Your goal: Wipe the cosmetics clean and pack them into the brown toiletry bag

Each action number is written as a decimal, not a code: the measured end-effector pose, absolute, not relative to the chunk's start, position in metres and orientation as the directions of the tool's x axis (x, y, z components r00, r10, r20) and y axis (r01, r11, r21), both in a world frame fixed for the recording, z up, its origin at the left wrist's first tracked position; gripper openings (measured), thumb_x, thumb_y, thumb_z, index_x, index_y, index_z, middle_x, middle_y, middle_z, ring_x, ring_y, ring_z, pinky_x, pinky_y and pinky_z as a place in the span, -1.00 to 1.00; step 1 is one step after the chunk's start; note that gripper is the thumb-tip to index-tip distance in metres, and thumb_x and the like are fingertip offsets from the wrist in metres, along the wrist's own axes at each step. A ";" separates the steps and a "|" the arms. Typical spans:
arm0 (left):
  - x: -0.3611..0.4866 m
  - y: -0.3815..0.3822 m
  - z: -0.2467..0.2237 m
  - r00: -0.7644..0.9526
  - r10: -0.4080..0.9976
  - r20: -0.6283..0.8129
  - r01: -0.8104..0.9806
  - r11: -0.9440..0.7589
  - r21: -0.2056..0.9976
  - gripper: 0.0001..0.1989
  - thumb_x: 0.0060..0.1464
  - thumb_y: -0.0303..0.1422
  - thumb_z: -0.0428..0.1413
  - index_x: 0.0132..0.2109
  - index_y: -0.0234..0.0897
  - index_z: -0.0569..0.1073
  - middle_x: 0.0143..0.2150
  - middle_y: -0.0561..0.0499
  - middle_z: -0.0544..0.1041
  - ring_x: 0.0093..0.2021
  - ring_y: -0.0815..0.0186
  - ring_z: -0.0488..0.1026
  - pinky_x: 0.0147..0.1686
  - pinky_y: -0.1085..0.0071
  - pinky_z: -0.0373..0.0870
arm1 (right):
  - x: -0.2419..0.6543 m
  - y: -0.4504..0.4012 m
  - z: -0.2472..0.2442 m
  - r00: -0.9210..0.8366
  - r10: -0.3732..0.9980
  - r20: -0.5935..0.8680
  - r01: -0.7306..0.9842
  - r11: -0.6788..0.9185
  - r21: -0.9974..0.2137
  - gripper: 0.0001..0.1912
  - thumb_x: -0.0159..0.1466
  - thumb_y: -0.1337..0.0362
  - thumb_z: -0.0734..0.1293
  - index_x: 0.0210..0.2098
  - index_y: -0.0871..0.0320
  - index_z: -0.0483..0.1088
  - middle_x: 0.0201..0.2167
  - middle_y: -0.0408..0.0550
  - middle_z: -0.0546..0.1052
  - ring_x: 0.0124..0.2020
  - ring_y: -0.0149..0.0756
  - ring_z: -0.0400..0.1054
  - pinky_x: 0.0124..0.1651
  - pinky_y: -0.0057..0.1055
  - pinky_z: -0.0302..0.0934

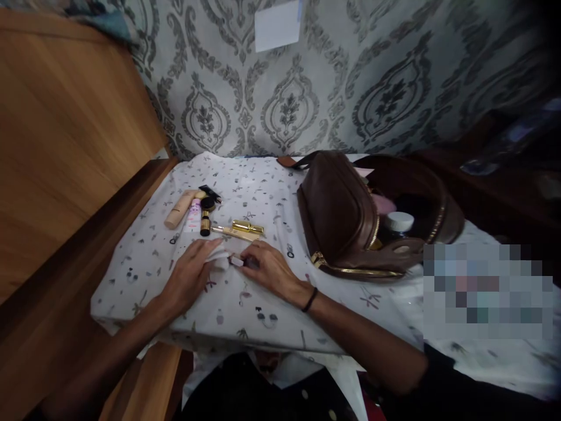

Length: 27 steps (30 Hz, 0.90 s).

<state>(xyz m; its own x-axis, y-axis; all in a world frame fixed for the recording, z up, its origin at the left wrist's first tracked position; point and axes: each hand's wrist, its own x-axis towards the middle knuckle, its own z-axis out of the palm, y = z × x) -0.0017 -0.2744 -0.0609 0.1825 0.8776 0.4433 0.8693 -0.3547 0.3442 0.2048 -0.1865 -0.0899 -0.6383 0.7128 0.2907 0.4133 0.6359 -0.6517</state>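
My left hand (188, 272) is closed on a white tissue or wipe (219, 257), low over the patterned cloth. My right hand (272, 269) pinches a small tube-like item (237, 261) with a pale end, which meets the tissue; its exact kind is not clear. Just beyond my hands lie a gold tube (248, 227) and a slim beige tube (239, 234). Left of these are a small black-and-gold bottle (205, 224), a white-and-pink bottle (193, 215), a beige squeeze tube (179, 209) and a round black container (207, 203).
A brown leather bag (337, 210) stands unzipped on the right, with a white-lidded jar (400, 222) inside. The patterned cloth (249, 175) covers the table up to the papered wall (289, 105). A wooden panel (65, 128) rises on the left.
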 end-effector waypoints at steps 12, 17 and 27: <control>0.011 -0.264 -0.054 0.356 0.865 0.354 0.897 -0.423 0.131 -0.69 0.22 -0.61 -0.09 -0.12 -0.24 0.50 -0.11 -0.09 0.58 -0.12 0.19 0.45 -0.11 0.24 0.49 | 0.203 -0.190 -0.087 -0.615 0.745 0.258 0.445 0.598 -0.667 -0.80 0.10 0.38 0.49 -0.39 0.13 0.37 -0.43 -0.16 0.43 -0.35 -0.31 0.31 -0.28 -0.42 0.14; -0.021 -0.263 -0.059 0.224 0.924 0.311 0.946 -0.283 0.161 -0.69 0.19 -0.60 -0.09 -0.17 -0.24 0.50 -0.18 -0.07 0.57 -0.11 0.19 0.46 -0.11 0.26 0.48 | 0.203 -0.191 -0.084 -0.625 0.737 0.257 0.454 0.612 -0.648 -0.80 0.11 0.39 0.50 -0.36 0.13 0.39 -0.40 -0.14 0.43 -0.33 -0.30 0.30 -0.27 -0.42 0.13; -0.014 -0.267 -0.051 0.205 0.805 0.557 0.903 -0.375 0.210 -0.81 0.29 -0.48 -0.04 -0.07 -0.25 0.46 -0.13 -0.07 0.59 -0.10 0.20 0.49 -0.09 0.28 0.47 | 0.206 -0.193 -0.082 -0.684 0.672 0.284 0.371 0.655 -0.658 -0.84 0.21 0.32 0.47 -0.23 0.15 0.46 -0.29 -0.08 0.50 -0.25 -0.28 0.38 -0.17 -0.37 0.24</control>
